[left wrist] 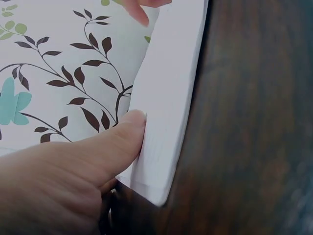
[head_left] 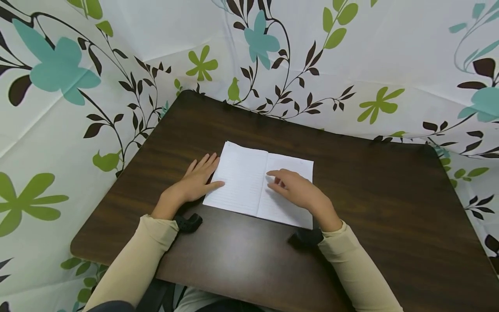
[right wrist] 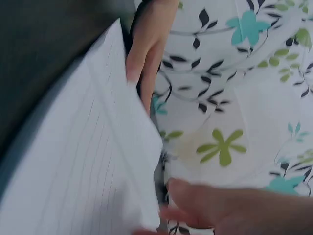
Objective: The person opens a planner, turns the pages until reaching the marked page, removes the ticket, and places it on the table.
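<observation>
An open notebook [head_left: 243, 180] with white lined pages lies on the dark wooden table, its fold running down the middle. My left hand [head_left: 191, 185] rests at the notebook's left edge with fingers spread, and its thumb [left wrist: 117, 142] lies on the page edge in the left wrist view. Over the right page, near the fold, is my right hand [head_left: 297, 189], its fingers loosely bent and nothing visible between them. Whether its fingertips touch the paper I cannot tell. The right wrist view shows the lined page [right wrist: 83, 161] beside the blurred right fingers.
The brown table [head_left: 390, 208] extends around the notebook on every side. Behind and beside it hangs a white cloth [head_left: 187, 26] printed with leaves, flowers and birds. Dark wrist devices sit under both forearms, including a black one [head_left: 189, 223] at the left wrist.
</observation>
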Demonstrator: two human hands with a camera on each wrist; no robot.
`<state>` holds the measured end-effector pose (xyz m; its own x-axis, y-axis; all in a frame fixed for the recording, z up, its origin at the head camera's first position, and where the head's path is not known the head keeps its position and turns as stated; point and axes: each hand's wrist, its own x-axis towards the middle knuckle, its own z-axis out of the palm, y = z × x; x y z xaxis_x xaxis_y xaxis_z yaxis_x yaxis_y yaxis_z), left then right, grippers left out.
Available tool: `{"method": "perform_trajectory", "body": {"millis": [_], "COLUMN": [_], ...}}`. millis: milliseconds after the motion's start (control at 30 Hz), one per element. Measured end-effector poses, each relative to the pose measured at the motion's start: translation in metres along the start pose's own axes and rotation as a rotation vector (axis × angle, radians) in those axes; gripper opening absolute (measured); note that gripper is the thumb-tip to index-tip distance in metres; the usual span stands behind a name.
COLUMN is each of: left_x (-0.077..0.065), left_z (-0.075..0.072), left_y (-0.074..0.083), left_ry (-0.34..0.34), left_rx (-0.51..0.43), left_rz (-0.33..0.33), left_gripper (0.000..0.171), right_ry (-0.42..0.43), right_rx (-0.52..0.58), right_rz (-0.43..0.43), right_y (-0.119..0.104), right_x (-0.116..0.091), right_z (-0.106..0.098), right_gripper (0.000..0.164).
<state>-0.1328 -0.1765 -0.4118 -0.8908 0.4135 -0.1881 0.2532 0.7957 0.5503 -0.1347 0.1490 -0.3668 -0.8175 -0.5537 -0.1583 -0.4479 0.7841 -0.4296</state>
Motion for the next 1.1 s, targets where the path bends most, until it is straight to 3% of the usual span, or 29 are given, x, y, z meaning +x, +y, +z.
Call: {"method": "perform_trajectory", "body": {"millis": [200, 400, 733, 1100], "left_x": [-0.003, -0.001, -0.003, -0.002], "left_z": [0.003, 0.007, 0.004, 0.002], "left_y": [0.001, -0.002, 0.000, 0.000], "left_ry": [0.006, 0.011, 0.022, 0.011], "left_rx": [-0.002, -0.002, -0.012, 0.016], "left_rz": [0.011, 0.019, 0.021, 0.010], "left_gripper": [0.087, 0.086, 0.086, 0.084], "right_ry": [0.082, 0.050, 0.004, 0.058], "right_rx": [-0.065, -0.059, -0.125, -0.208], "right_rz": [0.294, 0.449, 0.532, 0.535], "right_y": [0.025, 0.042, 0.049, 0.044], "right_x": [-0.003, -0.011, -0.005, -0.003], "right_z": [-0.003, -0.010, -0.013, -0.013], "right_gripper": [0.050, 0.071, 0.087, 0.076]}}
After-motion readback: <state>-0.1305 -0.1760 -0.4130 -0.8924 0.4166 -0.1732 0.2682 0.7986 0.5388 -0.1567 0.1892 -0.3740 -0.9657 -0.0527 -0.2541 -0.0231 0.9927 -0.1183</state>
